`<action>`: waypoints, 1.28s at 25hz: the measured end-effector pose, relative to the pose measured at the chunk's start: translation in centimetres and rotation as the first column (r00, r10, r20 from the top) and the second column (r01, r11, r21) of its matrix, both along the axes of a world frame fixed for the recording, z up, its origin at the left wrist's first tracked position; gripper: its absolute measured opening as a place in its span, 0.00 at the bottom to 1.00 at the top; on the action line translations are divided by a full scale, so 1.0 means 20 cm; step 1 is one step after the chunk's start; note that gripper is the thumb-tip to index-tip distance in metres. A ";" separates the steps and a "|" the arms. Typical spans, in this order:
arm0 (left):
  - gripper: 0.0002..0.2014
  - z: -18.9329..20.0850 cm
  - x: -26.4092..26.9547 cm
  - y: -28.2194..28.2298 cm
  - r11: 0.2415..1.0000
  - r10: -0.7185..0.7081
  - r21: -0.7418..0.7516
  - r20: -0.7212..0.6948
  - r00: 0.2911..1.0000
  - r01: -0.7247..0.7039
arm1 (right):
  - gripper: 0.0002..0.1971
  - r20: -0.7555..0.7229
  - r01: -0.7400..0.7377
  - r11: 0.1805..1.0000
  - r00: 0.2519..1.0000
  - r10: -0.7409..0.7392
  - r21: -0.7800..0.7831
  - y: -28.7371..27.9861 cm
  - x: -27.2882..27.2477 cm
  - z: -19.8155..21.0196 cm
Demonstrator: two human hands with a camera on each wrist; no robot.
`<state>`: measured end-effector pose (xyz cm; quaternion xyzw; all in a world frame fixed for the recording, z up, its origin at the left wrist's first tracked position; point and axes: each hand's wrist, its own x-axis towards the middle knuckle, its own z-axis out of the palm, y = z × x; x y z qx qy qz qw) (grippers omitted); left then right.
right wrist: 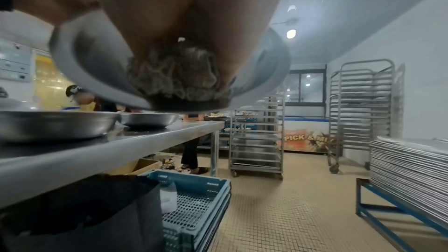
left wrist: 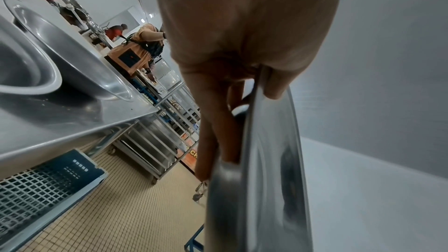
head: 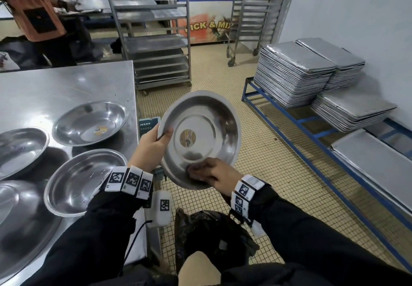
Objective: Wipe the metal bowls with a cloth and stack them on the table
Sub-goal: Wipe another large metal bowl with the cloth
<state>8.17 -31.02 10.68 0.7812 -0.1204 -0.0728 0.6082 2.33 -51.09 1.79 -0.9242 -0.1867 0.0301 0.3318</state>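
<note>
A steel bowl (head: 201,138) with a round sticker in its middle is held tilted over the floor, right of the table. My left hand (head: 153,145) grips its left rim, thumb inside, fingers behind; the left wrist view shows that rim (left wrist: 271,152) edge-on. My right hand (head: 209,173) presses a bunched grey cloth (right wrist: 177,78) against the bowl's lower inside wall. Several more steel bowls lie on the steel table (head: 66,82): one at the back (head: 90,122), one near the edge (head: 83,181), others (head: 20,149) at the left.
A blue plastic crate (right wrist: 194,196) stands on the tiled floor beside the table. Stacked baking trays (head: 294,71) rest on a blue frame at the right. Wheeled tray racks (head: 156,31) stand behind. A person in orange (head: 38,13) works at the far left.
</note>
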 end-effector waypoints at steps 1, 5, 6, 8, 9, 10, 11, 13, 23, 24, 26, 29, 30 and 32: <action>0.08 -0.01 0.00 0.00 1.000 0.007 0.002 -0.001 1.000 -0.007 | 0.14 -0.016 0.024 0.999 1.000 -0.025 -0.040 -0.05 0.00 0.02; 0.09 -0.04 0.00 -0.03 0.999 0.042 0.026 -0.015 0.999 -0.041 | 0.12 0.121 0.327 0.939 0.933 -0.339 0.105 -0.20 0.04 0.14; 0.10 -0.05 0.00 -0.05 0.998 0.047 0.030 -0.011 0.999 -0.046 | 0.13 0.149 0.396 0.900 0.893 -0.424 0.183 -0.21 0.08 0.17; 0.10 -0.04 -0.02 -0.08 0.999 0.026 0.027 -0.005 1.000 -0.026 | 0.15 0.216 0.469 0.859 0.834 -0.508 0.205 -0.23 0.16 0.20; 0.09 -0.03 -0.02 -0.11 1.000 0.004 0.015 -0.004 1.000 -0.004 | 0.15 0.253 0.477 0.865 0.827 -0.502 0.157 -0.23 0.19 0.19; 0.09 -0.03 -0.03 -0.13 1.000 -0.017 0.006 0.000 1.000 0.017 | 0.14 0.279 0.473 0.876 0.832 -0.480 0.096 -0.24 0.21 0.18; 0.09 -0.02 -0.04 -0.15 1.000 -0.029 0.002 0.010 1.000 0.029 | 0.13 0.285 0.470 0.882 0.842 -0.458 0.029 -0.25 0.22 0.15; 0.08 -0.02 -0.04 -0.16 0.999 -0.015 -0.028 0.038 0.999 0.016 | 0.17 0.260 0.452 0.891 0.866 -0.426 -0.047 -0.25 0.19 0.10; 0.12 -0.09 -0.03 -0.18 0.988 0.152 -0.019 0.129 0.980 -0.151 | 0.14 0.059 0.181 0.983 0.982 -0.179 -0.030 -0.08 -0.05 0.02; 0.13 -0.09 -0.03 -0.17 0.986 0.166 -0.028 0.133 0.977 -0.164 | 0.13 0.057 0.226 0.974 0.973 -0.226 -0.005 -0.09 -0.05 0.03; 0.12 -0.08 -0.04 -0.17 0.978 0.203 -0.070 0.128 0.971 -0.195 | 0.11 0.170 0.361 0.924 0.910 -0.378 0.123 -0.09 -0.07 0.05; 0.10 -0.05 -0.05 -0.18 0.962 0.233 -0.164 0.080 0.969 -0.218 | 0.14 0.271 0.384 0.878 0.846 -0.458 0.285 0.05 -0.07 0.10; 0.10 -0.04 -0.05 -0.18 0.957 0.230 -0.198 0.066 0.971 -0.213 | 0.15 0.289 0.338 0.902 0.865 -0.410 0.268 0.11 -0.07 0.11; 0.07 -0.03 -0.05 -0.19 0.951 0.218 -0.236 0.057 0.974 -0.199 | 0.21 0.274 0.289 0.951 0.911 -0.310 0.114 0.18 -0.07 0.07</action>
